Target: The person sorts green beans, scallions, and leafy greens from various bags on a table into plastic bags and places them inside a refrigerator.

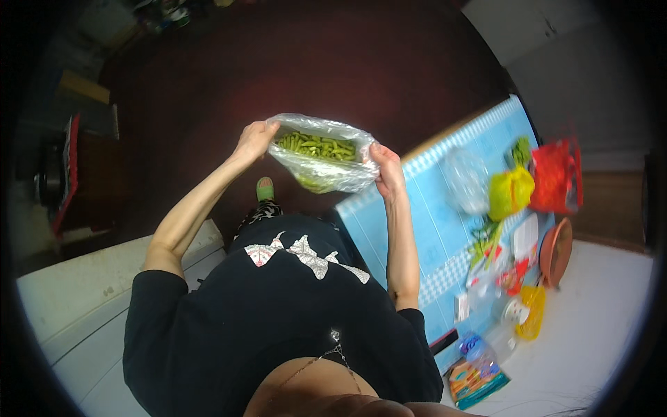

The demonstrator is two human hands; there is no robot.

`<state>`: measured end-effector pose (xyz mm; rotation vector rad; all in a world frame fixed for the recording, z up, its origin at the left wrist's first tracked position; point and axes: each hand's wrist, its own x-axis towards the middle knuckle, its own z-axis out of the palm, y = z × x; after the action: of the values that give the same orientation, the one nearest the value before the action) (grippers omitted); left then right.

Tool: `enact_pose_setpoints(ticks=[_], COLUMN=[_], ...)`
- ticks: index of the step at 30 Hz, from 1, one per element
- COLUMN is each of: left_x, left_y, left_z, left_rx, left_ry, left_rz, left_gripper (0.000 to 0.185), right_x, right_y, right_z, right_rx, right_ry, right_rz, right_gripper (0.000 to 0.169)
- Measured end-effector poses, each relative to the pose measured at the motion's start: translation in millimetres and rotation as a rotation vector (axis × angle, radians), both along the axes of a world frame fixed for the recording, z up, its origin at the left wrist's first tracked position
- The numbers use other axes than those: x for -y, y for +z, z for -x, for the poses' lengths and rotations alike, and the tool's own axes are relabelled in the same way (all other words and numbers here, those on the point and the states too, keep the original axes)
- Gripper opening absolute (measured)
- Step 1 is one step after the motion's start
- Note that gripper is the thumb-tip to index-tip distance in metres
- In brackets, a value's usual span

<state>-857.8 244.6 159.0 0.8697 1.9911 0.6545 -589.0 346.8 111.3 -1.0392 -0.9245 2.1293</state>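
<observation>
A clear plastic bag (pixel 333 176) hangs in the air in front of me, its mouth spread wide. Inside lie many cut green vegetable pieces (pixel 317 146), which look like green beans. My left hand (pixel 255 139) grips the bag's left rim, the thumb on the near side of the edge. The opposite rim is pinched in my right hand (pixel 386 166), close to the corner of the table. Some fingers of both hands are hidden behind the plastic.
To the right stands a table with a blue checked cloth (pixel 422 224). On it are a crumpled clear bag (pixel 465 180), a yellow bag (pixel 510 194), a red bag (pixel 556 174), green stalks (pixel 487 244), a phone (pixel 443 342) and a plastic bottle (pixel 477 352). Dark red floor (pixel 312 62) stretches ahead.
</observation>
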Motion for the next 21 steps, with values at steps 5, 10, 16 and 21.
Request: enact_pose_setpoints(ticks=[5, 10, 16, 21], left_x=[20, 39, 49, 22], left_y=[-18, 9, 4, 6], left_z=[149, 228, 294, 269], left_rx=[0.307, 0.522, 0.609, 0.299], left_ry=[0.309, 0.604, 0.941, 1.212], left_rz=[-0.319, -0.375, -0.574, -0.614], left_gripper=[0.038, 0.038, 0.035, 0.029], right_x=[-9, -23, -39, -86], right_y=[24, 40, 31, 21], right_z=[170, 328, 460, 472], right_rx=[0.087, 0.122, 0.053, -0.064], right_ry=[0.191, 0.351, 0.307, 0.655], right_rz=[-0.083, -0.244, -0.447, -0.351], right_gripper=[0.016, 0.020, 0.019, 0.025])
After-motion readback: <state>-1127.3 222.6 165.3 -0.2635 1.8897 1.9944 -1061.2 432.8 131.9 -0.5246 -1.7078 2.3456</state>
